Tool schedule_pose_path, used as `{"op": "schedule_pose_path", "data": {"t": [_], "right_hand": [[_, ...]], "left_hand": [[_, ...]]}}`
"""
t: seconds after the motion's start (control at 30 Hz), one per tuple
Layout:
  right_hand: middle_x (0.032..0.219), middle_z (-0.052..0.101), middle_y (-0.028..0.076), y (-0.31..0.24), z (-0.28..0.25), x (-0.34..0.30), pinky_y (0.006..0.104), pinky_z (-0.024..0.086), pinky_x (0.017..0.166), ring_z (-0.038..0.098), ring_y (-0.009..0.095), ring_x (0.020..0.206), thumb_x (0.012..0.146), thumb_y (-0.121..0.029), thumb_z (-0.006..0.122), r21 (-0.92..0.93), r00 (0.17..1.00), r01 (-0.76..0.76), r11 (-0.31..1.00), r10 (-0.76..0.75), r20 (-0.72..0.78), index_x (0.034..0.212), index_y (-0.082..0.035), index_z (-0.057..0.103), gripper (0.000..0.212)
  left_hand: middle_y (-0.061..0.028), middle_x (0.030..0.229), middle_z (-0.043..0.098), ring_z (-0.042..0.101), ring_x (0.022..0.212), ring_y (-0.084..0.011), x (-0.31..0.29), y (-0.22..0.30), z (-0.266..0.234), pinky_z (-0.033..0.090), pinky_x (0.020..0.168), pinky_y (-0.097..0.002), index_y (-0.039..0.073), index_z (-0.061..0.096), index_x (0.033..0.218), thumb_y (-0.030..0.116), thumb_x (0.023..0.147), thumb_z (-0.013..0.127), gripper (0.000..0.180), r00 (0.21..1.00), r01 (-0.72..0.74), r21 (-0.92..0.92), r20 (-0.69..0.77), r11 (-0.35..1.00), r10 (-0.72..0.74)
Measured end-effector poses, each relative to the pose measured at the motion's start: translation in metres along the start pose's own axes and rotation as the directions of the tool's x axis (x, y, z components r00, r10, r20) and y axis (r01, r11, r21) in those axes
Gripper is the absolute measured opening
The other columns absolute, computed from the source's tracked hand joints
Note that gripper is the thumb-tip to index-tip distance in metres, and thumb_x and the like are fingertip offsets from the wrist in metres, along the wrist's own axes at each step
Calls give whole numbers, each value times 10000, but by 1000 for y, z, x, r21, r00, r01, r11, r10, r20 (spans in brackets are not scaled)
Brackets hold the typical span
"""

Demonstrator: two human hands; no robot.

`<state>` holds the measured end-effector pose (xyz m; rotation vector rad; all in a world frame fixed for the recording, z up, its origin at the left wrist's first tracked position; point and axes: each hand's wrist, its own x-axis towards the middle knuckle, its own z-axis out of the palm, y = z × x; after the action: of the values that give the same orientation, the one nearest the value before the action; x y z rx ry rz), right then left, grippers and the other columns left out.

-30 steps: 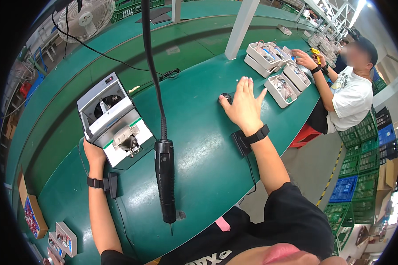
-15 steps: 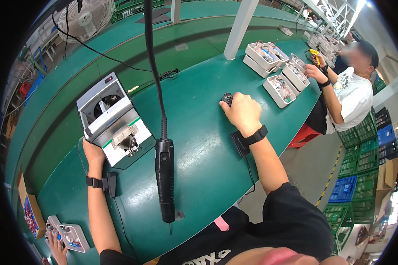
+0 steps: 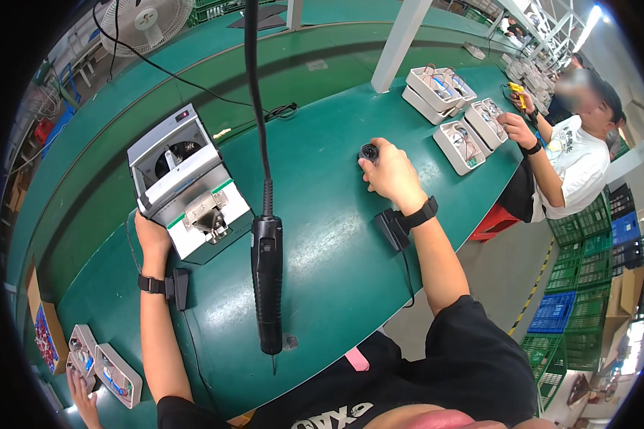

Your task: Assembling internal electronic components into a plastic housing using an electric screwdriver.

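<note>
My left hand [image 3: 152,239] is against the left side of a grey-and-white box-shaped machine [image 3: 193,189] with an open top and a metal bracket on its front. The machine hides its fingers. Out over the bench, my right hand [image 3: 396,174] is closed on a small round black part [image 3: 369,152] with a ring-shaped face, held between thumb and fingers. Between my hands a black electric screwdriver [image 3: 267,286] hangs from a thick cable, bit downward, touched by neither hand. Each wrist wears a black strap with a small box and a thin wire.
Several pale trays with wired parts [image 3: 459,146] stand at the right, near a co-worker holding a yellow tool [image 3: 516,91]. Another person's hand [image 3: 84,400] is by two trays [image 3: 118,375] at lower left, near a cardboard box [image 3: 49,336]. A white post [image 3: 401,46] rises behind.
The view has shifted slightly. My right hand has turned a little, so the round black part shows its face more. My left hand stays at the machine. The other person's hand at lower left has moved.
</note>
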<state>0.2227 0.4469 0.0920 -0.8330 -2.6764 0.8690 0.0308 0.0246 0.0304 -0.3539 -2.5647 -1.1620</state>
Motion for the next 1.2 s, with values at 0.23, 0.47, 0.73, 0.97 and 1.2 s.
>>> {"op": "schedule_pose_path", "data": {"t": [0.23, 0.47, 0.73, 0.97, 1.2], "right_hand": [[789, 653, 60, -9, 1, 6, 234, 486, 559, 621, 89, 630, 1013, -125, 561, 537, 982, 170, 826, -186, -26, 1221, 37, 604, 266], [884, 681, 63, -17, 3, 5, 216, 487, 570, 638, 92, 659, 1041, -121, 518, 639, 910, 397, 659, -193, -366, 1186, 26, 626, 233], [1105, 695, 145, -25, 5, -4, 231, 528, 567, 654, 103, 652, 1037, -60, 491, 597, 841, 541, 593, -352, -412, 1133, 40, 636, 201], [1213, 674, 173, -19, 5, -3, 219, 507, 503, 634, 98, 579, 1022, 5, 444, 462, 783, 617, 637, -437, -443, 1021, 49, 629, 190], [1280, 650, 197, -21, 2, -2, 224, 465, 459, 594, 83, 498, 959, 94, 392, 345, 755, 633, 693, -454, -473, 893, 53, 627, 248]], "left_hand": [[-201, 1079, 712, 684, 1015, -322, -3, 3, 0, 506, 891, -376, -37, 645, 1129, 50, 843, 668, 300, 999, -32, -15, -11, 999, 32], [-199, 1077, 712, 684, 1017, -318, 1, -8, 2, 505, 892, -373, -34, 646, 1131, 59, 832, 683, 315, 1000, -14, -11, -8, 1000, 14], [-198, 1084, 710, 683, 1021, -316, 1, -4, 2, 505, 892, -370, -33, 646, 1135, 71, 823, 698, 333, 1000, -19, -3, -7, 1000, 19], [-196, 1092, 708, 682, 1024, -316, 2, -15, 7, 505, 895, -372, -30, 643, 1141, 62, 820, 701, 340, 999, -38, -46, -14, 998, 37], [-189, 1093, 709, 681, 1020, -303, 5, -24, 9, 505, 899, -372, -29, 645, 1136, 51, 817, 702, 334, 999, -45, -72, -12, 996, 44]]}}
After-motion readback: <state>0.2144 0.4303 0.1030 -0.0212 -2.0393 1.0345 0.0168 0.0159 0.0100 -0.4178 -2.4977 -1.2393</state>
